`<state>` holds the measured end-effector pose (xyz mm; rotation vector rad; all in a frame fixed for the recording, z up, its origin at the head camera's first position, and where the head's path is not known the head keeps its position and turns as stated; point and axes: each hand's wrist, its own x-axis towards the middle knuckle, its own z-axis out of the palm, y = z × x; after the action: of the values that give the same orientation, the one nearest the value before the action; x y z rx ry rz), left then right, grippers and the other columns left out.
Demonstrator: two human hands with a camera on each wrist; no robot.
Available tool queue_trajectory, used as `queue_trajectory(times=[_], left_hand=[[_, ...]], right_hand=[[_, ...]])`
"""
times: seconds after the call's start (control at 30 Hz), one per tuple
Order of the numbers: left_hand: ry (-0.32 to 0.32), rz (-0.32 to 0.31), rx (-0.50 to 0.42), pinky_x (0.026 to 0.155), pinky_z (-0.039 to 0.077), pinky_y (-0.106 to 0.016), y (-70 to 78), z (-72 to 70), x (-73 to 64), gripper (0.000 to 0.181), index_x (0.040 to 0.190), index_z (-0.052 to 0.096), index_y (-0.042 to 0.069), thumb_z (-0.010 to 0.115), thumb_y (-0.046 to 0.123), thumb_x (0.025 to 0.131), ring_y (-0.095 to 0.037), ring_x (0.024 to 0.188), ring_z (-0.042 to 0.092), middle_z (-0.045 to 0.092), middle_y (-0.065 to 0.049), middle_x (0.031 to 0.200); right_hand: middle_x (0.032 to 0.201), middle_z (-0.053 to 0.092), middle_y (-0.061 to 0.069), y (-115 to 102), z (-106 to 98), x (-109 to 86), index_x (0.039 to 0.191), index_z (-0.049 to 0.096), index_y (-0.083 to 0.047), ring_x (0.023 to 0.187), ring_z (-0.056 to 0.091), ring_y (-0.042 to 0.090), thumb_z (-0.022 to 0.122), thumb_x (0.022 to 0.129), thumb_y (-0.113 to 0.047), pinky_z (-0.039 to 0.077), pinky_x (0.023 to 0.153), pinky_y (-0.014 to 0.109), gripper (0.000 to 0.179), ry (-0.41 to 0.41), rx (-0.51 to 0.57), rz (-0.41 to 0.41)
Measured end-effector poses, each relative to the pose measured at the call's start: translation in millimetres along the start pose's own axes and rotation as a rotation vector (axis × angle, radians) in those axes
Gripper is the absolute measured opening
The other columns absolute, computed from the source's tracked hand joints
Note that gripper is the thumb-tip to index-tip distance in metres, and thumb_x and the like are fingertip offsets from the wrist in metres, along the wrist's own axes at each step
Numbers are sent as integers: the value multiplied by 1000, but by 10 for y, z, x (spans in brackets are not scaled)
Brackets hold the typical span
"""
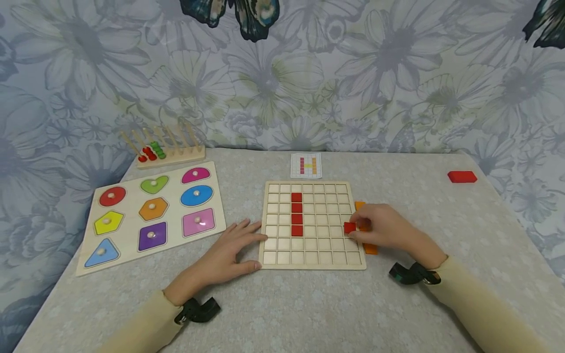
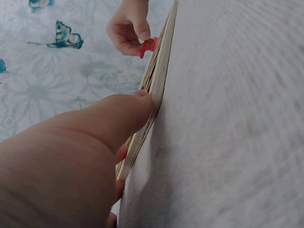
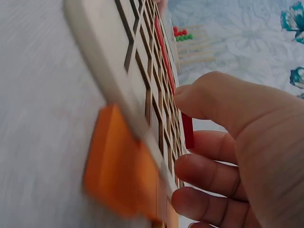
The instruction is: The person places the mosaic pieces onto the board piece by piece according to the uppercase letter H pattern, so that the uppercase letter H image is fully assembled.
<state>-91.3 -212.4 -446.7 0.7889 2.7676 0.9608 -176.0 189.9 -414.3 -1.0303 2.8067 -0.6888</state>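
A wooden grid board [image 1: 326,255] lies on the table, with a column of several red square tiles [image 1: 296,214] set in its cells left of the middle. My right hand [image 1: 385,226] pinches another red tile [image 1: 349,228] between thumb and fingers, over the board's right edge. In the right wrist view that tile [image 3: 188,130] is held on edge, close over the grid. My left hand [image 1: 231,252] rests flat at the board's left side, fingers spread and fingertips at the rim; its thumb [image 2: 137,107] lies against the board edge in the left wrist view.
Orange blocks [image 1: 371,249] sit along the board's right edge, partly under my right hand. A pattern card [image 1: 306,165] lies behind the board. Left are a knobbed shape puzzle [image 1: 174,238] and a peg stand [image 1: 176,156] with beads. A red block [image 1: 462,177] lies far right.
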Motion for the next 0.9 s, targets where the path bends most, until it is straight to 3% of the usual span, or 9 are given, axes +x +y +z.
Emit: queue_trajectory(times=[0.27,0.9], left_hand=[[16,27,7,121,19,-71,-13,15,0,56,139,62,19,78,34,87,-47,153,29,44,-14,161],[10,17,7,121,18,-71,-11,15,0,55,139,61,19,76,35,89,-47,153,28,43,-14,161]], right_hand=[[75,61,-9,-146,111,191,91,75,-17,69,50,5,83,82,-24,43,64,21,14,12,20,-97],[77,60,-8,-428,287,519,92,74,-17,72,49,5,80,83,-30,44,66,21,17,-56,1,-170]])
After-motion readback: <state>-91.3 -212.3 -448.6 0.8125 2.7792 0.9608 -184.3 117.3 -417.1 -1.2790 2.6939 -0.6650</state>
